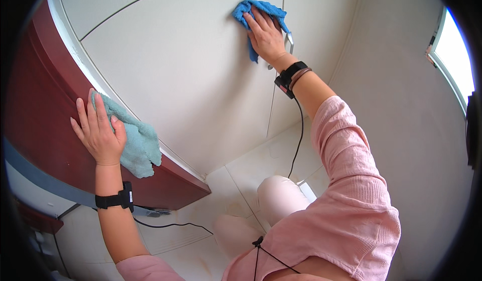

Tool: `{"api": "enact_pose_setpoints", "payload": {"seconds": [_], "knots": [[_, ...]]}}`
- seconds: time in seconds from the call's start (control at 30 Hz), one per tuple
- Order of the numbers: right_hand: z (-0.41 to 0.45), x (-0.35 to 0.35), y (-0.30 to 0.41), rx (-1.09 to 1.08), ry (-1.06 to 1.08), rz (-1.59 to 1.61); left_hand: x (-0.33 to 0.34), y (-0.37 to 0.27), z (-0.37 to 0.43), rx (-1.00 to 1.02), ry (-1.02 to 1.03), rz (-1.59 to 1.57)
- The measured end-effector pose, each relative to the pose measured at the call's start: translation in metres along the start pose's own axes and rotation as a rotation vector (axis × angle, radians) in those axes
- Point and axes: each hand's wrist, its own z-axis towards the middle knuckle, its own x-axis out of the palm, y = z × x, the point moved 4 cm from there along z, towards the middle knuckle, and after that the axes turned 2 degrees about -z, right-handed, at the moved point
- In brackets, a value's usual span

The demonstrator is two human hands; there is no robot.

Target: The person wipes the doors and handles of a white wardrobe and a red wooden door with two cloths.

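Fingers spread, my left hand lies against a dark red wooden door frame. Under its thumb and index finger is a pale green cloth, which drapes over the frame's edge. Higher up, my right hand presses a crumpled blue cloth to a white cabinet door. One corner of that cloth hangs below the palm. Just beside the right hand is a metal door handle, partly hidden by the hand and cloth.
Black bands with cables circle both wrists, and one cable runs down past my knee. Pale floor tiles lie below. A plain wall stands on the right, with a bright window at the far edge.
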Motion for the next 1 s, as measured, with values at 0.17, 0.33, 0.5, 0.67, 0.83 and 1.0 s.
{"api": "enact_pose_setpoints", "payload": {"seconds": [0.17,0.33,0.5,0.67,0.83,1.0], "knots": [[-0.012,-0.018,-0.101,0.763,-0.247,0.231,0.000,0.001,0.000,0.014,-0.003,-0.032],[-0.011,-0.046,-0.122,0.792,-0.345,0.319,0.001,-0.001,-0.003,0.023,-0.008,-0.033],[0.018,-0.041,-0.094,0.337,-0.142,0.060,0.003,0.000,-0.002,-0.005,0.012,-0.003],[0.017,-0.009,-0.099,0.136,0.058,-0.045,0.014,0.000,-0.008,-0.201,0.064,0.019],[0.000,0.005,-0.214,0.435,-0.307,-0.006,0.011,0.003,-0.011,-0.222,0.054,0.084],[-0.060,0.029,-0.328,0.714,-0.380,-0.033,0.011,-0.002,-0.007,-0.209,0.096,0.193]]}}
